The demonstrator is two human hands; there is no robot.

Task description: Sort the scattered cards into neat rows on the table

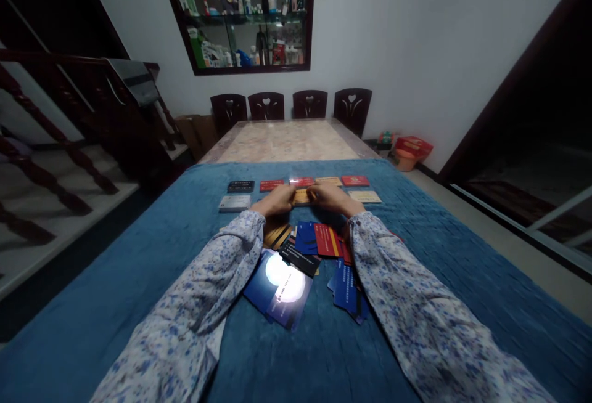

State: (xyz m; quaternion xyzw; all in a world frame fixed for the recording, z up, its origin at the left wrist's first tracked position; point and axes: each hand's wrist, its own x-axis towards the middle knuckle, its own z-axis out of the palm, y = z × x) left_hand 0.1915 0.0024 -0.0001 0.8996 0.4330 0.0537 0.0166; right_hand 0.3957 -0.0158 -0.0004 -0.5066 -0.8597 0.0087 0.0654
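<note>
My left hand (pixel 277 199) and my right hand (pixel 332 197) reach forward over the blue cloth, fingers bent against opposite ends of a gold card stack (pixel 303 196). Behind it lie a black stack (pixel 241 187), a red stack (pixel 271 185), another red stack (pixel 301 182), a gold stack (pixel 328 181) and a third red one (pixel 355 180). Silver cards (pixel 235 203) sit left of my left hand, and a pale gold card stack (pixel 365 196) right of my right hand. Between my forearms are loose blue cards (pixel 346 286), a red card (pixel 328 240) and a black card (pixel 300 257).
A blue cloth (pixel 296 360) covers the near part of the long table, with bare marble top (pixel 282 138) beyond. Several dark chairs (pixel 310 104) stand at the far end. A stair railing (pixel 50 126) is left; a red box (pixel 415 146) sits on the floor at right.
</note>
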